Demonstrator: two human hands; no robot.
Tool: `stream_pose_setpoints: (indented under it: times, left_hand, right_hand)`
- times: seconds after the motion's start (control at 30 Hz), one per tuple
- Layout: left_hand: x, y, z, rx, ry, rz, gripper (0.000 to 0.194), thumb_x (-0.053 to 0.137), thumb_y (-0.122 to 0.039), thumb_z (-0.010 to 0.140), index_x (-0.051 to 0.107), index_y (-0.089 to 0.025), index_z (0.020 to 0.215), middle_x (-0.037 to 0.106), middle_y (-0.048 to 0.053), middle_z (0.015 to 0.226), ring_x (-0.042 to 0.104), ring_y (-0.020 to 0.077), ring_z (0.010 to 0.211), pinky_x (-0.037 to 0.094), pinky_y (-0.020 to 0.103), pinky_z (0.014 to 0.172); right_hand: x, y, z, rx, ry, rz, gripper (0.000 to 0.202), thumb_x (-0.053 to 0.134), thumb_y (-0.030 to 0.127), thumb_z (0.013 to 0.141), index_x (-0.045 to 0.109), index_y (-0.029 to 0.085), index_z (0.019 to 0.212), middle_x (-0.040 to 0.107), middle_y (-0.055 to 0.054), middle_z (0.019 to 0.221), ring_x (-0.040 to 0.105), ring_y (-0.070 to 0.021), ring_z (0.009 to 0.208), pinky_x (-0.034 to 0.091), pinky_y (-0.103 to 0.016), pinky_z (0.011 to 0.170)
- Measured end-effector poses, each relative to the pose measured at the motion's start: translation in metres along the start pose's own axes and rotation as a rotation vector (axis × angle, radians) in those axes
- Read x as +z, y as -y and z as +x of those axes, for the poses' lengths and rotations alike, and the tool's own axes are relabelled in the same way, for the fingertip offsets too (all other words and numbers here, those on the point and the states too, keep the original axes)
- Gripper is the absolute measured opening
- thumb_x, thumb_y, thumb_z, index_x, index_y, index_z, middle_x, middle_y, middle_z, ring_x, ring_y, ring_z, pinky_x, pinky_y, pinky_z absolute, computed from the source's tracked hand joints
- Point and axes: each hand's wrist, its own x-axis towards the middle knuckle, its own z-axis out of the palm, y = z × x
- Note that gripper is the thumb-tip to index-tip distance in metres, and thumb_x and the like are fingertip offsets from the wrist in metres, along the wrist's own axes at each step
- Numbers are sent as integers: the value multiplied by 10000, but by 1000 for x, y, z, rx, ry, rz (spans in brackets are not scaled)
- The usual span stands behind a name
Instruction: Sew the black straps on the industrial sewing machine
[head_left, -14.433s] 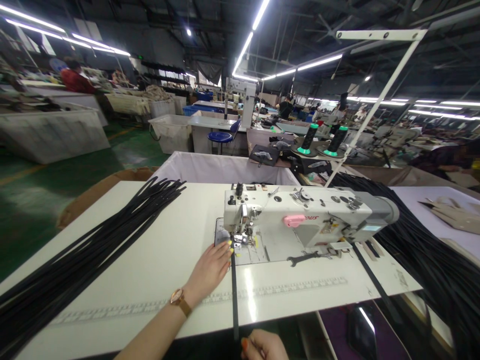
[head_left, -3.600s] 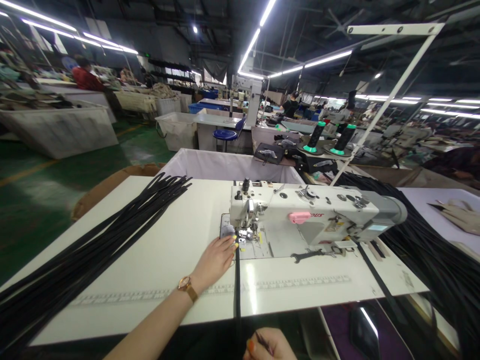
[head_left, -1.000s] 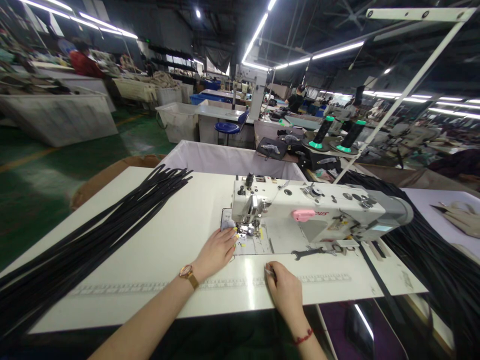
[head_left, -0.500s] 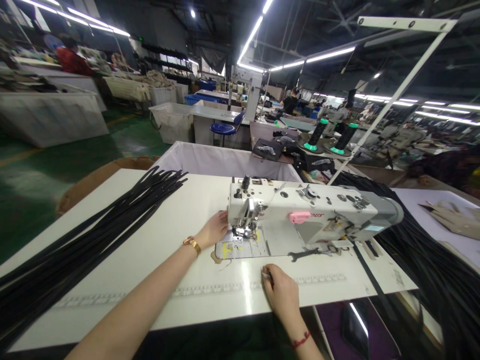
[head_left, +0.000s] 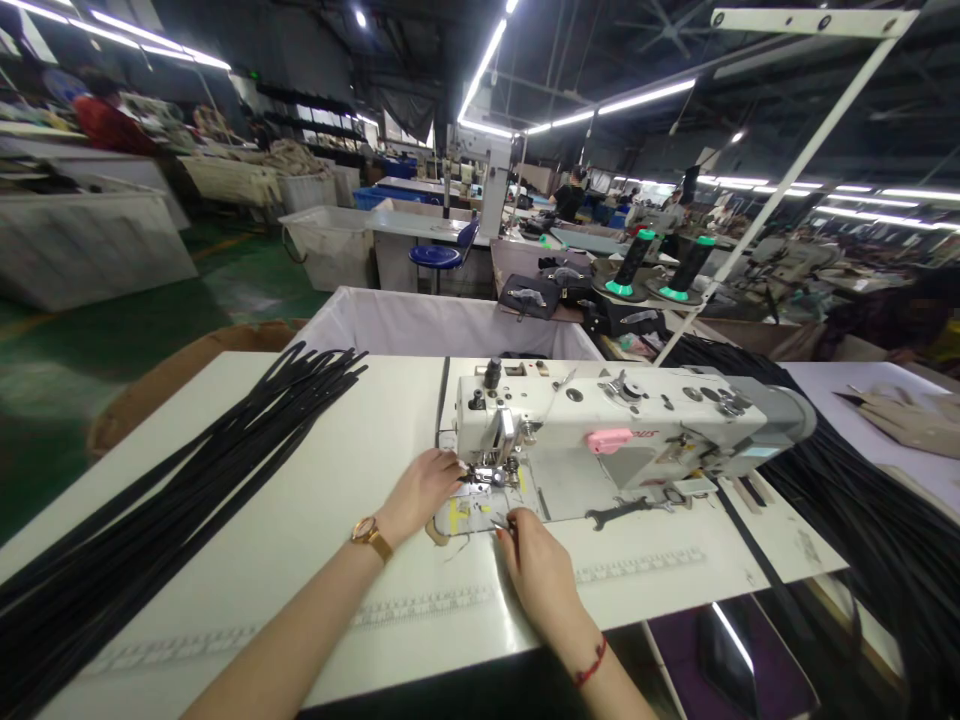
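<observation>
My left hand [head_left: 427,485], with a gold watch at the wrist, is closed at the left side of the needle area of a white sewing machine [head_left: 555,405]. Its fingertips pinch the dark end of a black strap beside the presser foot [head_left: 487,477]. Behind that hand, a narrow black strap [head_left: 443,395] lies across the table to its back edge. Just in front of the needle plate, my right hand [head_left: 536,565] is closed around a small pointed metal tool [head_left: 501,526], mostly hidden by the fingers.
Many black straps [head_left: 195,480] lie in a bundle on the left of the white table [head_left: 360,420]; more straps [head_left: 847,470] hang at the right. A wrench [head_left: 622,512] rests by the machine. Two black thread cones [head_left: 634,262] stand behind. A ruler scale [head_left: 427,603] runs along the front.
My left hand has moved from the machine's left side to near the presser foot, and a black strap now shows behind it. My right hand has moved forward and left towards the needle plate.
</observation>
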Motion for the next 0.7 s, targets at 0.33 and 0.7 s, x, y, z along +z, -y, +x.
stream_pose_setpoints:
  times: [0.33, 0.7]
  left_hand:
    - [-2, 1, -7, 33, 74, 100, 137, 535, -136, 934, 610, -184, 830, 635, 51, 909, 576, 234, 891, 474, 393, 821]
    - [-6, 6, -8, 23, 53, 1, 105, 540, -173, 943, 632, -181, 894, 631, 50, 923, 579, 229, 888, 500, 402, 808]
  right_hand:
    - [15, 23, 42, -8, -23, -160, 119, 472, 243, 960, 565, 193, 1014, 699, -56, 966, 694, -207, 703, 414, -283, 516]
    - [20, 46, 64, -10, 27, -279, 187, 436, 77, 910, 585, 181, 955, 702, -46, 897, 695, -217, 659, 442, -287, 484]
